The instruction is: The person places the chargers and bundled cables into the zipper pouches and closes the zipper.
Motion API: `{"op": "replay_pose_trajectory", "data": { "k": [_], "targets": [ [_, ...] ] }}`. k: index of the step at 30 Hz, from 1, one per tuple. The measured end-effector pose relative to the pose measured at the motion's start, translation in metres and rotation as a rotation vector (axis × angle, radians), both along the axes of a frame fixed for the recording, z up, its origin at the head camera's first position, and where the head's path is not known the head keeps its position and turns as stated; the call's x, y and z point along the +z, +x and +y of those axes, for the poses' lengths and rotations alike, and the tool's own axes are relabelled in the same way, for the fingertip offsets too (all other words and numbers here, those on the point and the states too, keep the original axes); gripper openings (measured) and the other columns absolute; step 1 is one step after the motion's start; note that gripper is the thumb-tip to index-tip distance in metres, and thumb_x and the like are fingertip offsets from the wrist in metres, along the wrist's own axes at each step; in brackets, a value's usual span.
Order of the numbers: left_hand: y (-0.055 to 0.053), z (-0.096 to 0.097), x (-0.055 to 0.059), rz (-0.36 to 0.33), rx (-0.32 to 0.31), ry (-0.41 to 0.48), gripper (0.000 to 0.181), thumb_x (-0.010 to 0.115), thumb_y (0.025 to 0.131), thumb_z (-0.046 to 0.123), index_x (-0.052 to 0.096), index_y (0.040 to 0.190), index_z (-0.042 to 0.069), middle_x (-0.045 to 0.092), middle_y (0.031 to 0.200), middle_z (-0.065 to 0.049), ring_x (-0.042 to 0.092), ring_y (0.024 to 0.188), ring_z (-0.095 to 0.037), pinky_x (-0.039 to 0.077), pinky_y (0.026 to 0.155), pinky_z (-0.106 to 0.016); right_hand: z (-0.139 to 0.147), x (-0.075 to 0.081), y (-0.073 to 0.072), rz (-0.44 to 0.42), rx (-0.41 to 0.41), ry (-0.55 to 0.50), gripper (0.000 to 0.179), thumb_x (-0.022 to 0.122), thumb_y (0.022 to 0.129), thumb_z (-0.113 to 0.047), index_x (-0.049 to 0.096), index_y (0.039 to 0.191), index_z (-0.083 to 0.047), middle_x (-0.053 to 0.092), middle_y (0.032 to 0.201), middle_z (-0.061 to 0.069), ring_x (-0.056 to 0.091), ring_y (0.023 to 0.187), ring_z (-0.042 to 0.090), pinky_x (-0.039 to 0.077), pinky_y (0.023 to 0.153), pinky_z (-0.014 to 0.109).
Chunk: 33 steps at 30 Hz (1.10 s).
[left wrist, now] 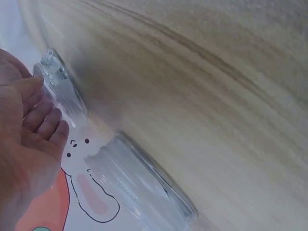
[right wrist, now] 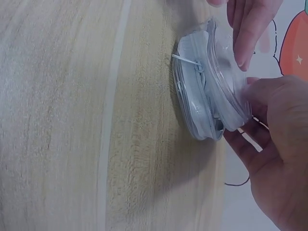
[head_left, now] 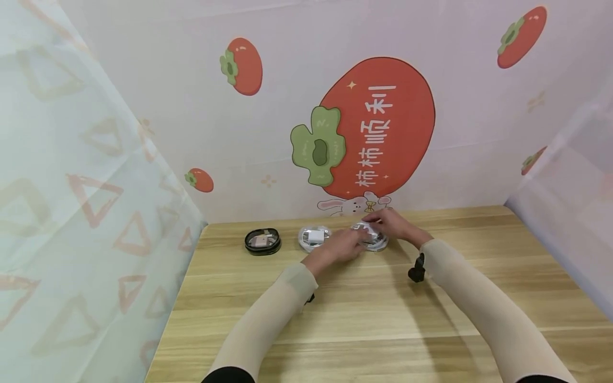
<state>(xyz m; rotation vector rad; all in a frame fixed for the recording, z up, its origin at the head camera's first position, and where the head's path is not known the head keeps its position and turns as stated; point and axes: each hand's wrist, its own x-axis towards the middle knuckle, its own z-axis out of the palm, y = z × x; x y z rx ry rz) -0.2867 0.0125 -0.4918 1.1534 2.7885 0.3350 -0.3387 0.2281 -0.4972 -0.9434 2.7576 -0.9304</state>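
A round clear zip pouch with white trim [head_left: 378,243] lies at the back of the table, under both hands. My right hand [right wrist: 284,139] grips its edge, the thumb on the clear top and the fingers round the far side. A white zipper pull [right wrist: 185,59] sticks out from the pouch's side. My left hand [left wrist: 31,130] reaches in from the left, fingers bent loosely, fingertips at the pouch's clear top [right wrist: 224,53]. Beside the left hand lies a second white-trimmed pouch [head_left: 313,238] holding a white charger block. The gripped pouch's contents are mostly hidden by the hands.
Farther left on the wooden table [head_left: 354,319] lies a black-trimmed clear pouch [head_left: 262,242] with a pinkish block and a cable plug inside. A printed cloth wall [head_left: 268,159] rises right behind the pouches, and another cloth [head_left: 96,186] stands along the left side.
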Motion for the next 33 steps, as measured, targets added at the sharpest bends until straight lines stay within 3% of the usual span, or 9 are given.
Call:
{"op": "replay_pose_trajectory", "data": {
  "k": [6,13,24,33],
  "targets": [
    [-0.001,0.004,0.001,-0.018,0.027,0.018,0.052,0.067,0.106,0.023,0.055,0.155,0.017,0.047,0.165,-0.004,0.047,0.15,-0.02,0.04,0.122,-0.034,0.012,0.001,0.004,0.039,-0.083,0.017,0.028,0.065,0.103,-0.004,0.071,0.128,0.009,0.075,0.122,0.023,0.072,0.112,0.04,0.059,0.097,0.056],
    [0.0,0.007,0.002,-0.041,0.065,-0.001,0.062,0.069,0.105,0.028,0.046,0.162,0.021,0.036,0.171,-0.001,0.031,0.159,-0.017,0.031,0.127,-0.034,0.03,0.001,0.01,0.117,-0.155,0.018,0.026,0.068,0.1,-0.004,0.073,0.122,0.009,0.076,0.114,0.024,0.074,0.104,0.04,0.061,0.091,0.056],
    [-0.003,0.01,-0.001,-0.055,0.083,-0.021,0.06,0.068,0.106,0.029,0.047,0.161,0.022,0.036,0.171,0.003,0.033,0.158,-0.015,0.03,0.127,-0.031,0.048,0.001,0.033,0.127,-0.162,0.036,0.021,0.073,0.096,-0.006,0.075,0.112,0.007,0.077,0.101,0.017,0.074,0.091,0.031,0.063,0.083,0.052],
    [-0.004,0.012,-0.005,-0.05,0.118,-0.031,0.056,0.064,0.107,0.031,0.048,0.161,0.022,0.037,0.171,0.0,0.037,0.156,-0.017,0.033,0.126,-0.034,0.043,-0.006,0.049,0.094,-0.144,-0.017,0.02,0.081,0.093,-0.013,0.078,0.109,0.0,0.077,0.094,0.004,0.071,0.085,0.018,0.063,0.076,0.037]
  ]
}}
